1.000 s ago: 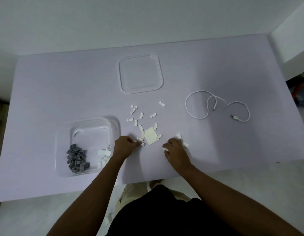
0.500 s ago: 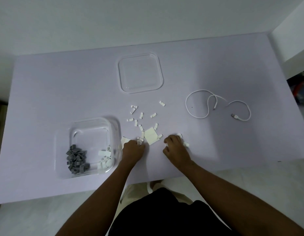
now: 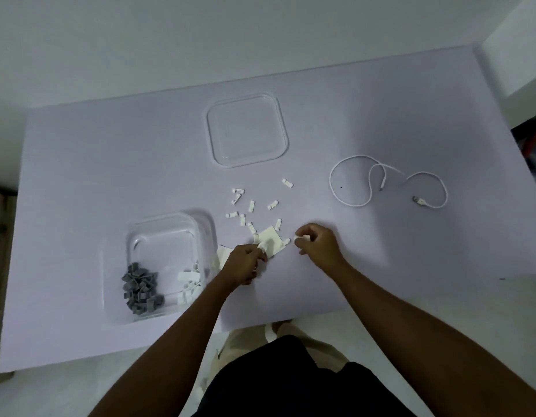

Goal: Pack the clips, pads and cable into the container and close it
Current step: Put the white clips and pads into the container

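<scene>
A clear square container [image 3: 146, 236] stands at the front left of the table, with grey clips [image 3: 140, 288] and white clips [image 3: 188, 284] inside. Its clear lid [image 3: 247, 130] lies further back. Several loose white clips [image 3: 251, 206] are scattered between them. A white pad [image 3: 271, 240] lies among the clips, and another pad [image 3: 223, 254] peeks out beside the container. My left hand [image 3: 245, 263] pinches a white clip at the pad's near edge. My right hand [image 3: 318, 243] holds white clips in curled fingers. A white cable [image 3: 372, 182] lies looped to the right.
The pale purple table [image 3: 80, 164] ends in a front edge close to my body. A white wall or ledge [image 3: 519, 55] rises at the far right corner.
My right hand has lifted off the table with the clips that lay beside it. My left hand has shifted right from the container's side to the pad.
</scene>
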